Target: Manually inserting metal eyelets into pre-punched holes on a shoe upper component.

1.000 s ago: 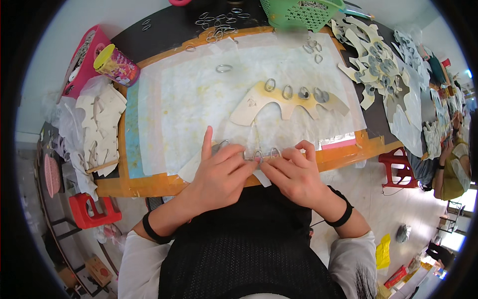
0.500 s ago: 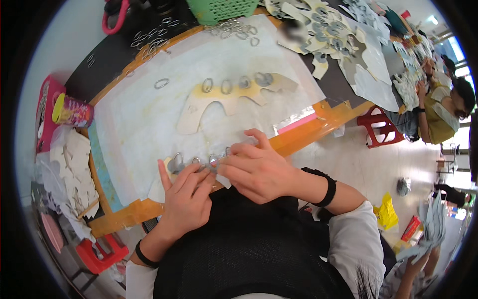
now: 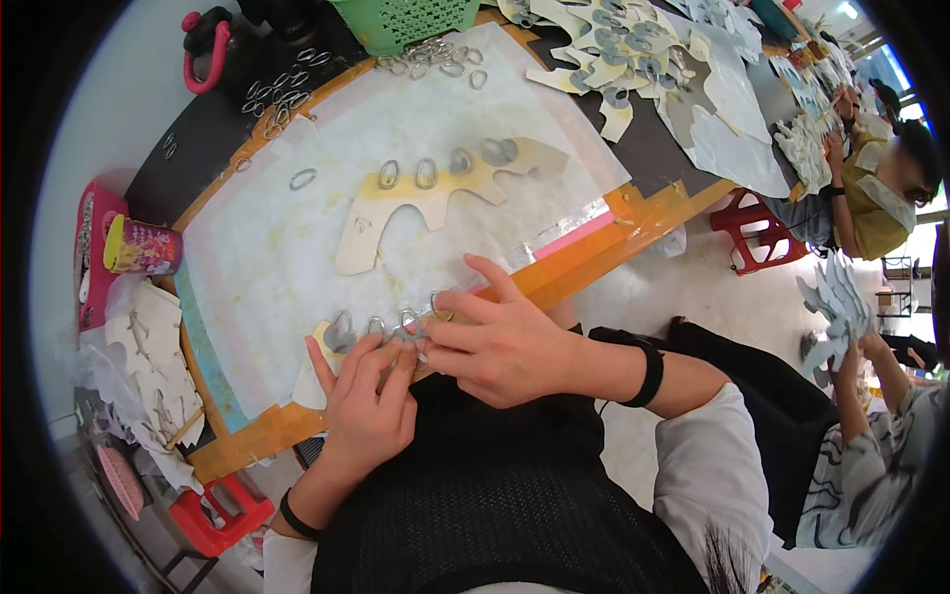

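Note:
At the near edge of the board, both hands work on a cream cut-out piece [image 3: 311, 382] lined with grey tabs and oval metal rings [image 3: 376, 325]. My left hand [image 3: 371, 411] is closed on its near edge, thumb held out to the side and fingertips pressed down. My right hand [image 3: 510, 346] bends over the right part, fingers pinched around the tab area beside a ring; its index finger is raised. The fingertips hide part of the piece. Beyond them lies a second curved cut-out piece [image 3: 371, 223], with several oval rings and grey tabs along its yellowish edge.
Loose rings [image 3: 277, 99] lie at the back left, near a green basket [image 3: 406, 25]. Ring-fitted pieces [image 3: 623, 59] are heaped at the back right. A tub [image 3: 143, 246] and stacked cut-outs [image 3: 153, 356] stand left. On the right, a person holds grey pieces [image 3: 839, 307].
Both hands stay at the same piece, with small finger shifts. The whole view has moved slightly. At the right, a person carrying grey pieces has come further into view.

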Tool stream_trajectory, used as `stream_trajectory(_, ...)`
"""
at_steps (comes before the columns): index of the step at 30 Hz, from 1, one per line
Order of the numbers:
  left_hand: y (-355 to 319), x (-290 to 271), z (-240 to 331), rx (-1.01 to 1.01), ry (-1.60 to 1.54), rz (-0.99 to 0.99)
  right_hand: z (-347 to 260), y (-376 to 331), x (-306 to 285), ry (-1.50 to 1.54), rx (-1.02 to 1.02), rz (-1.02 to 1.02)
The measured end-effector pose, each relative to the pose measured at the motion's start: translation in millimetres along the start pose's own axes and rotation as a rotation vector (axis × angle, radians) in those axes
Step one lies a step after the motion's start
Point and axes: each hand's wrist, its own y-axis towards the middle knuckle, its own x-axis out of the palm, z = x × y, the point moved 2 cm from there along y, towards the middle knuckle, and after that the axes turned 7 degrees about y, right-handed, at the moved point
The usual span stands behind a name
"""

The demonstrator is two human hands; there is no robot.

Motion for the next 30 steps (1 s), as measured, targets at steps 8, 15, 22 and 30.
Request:
stream_trajectory(8, 2, 5, 6, 0.011, 0.065, 0.099, -17, 23, -29, 0.038, 0.169, 0.287)
stream_trajectory(15, -11, 12, 9, -0.056, 0.121, 0.258, -3, 24, -11, 0.196, 0.274, 0.097)
stream_trajectory(22, -19, -12, 19, 0.021, -0.21, 0.489, 3, 13, -16, 0.771, 0.546, 0.258)
stream_trajectory(30, 12, -2, 15, -0.81, -1.628, 0.002, -25, 17, -32, 1.124, 0.62, 0.296)
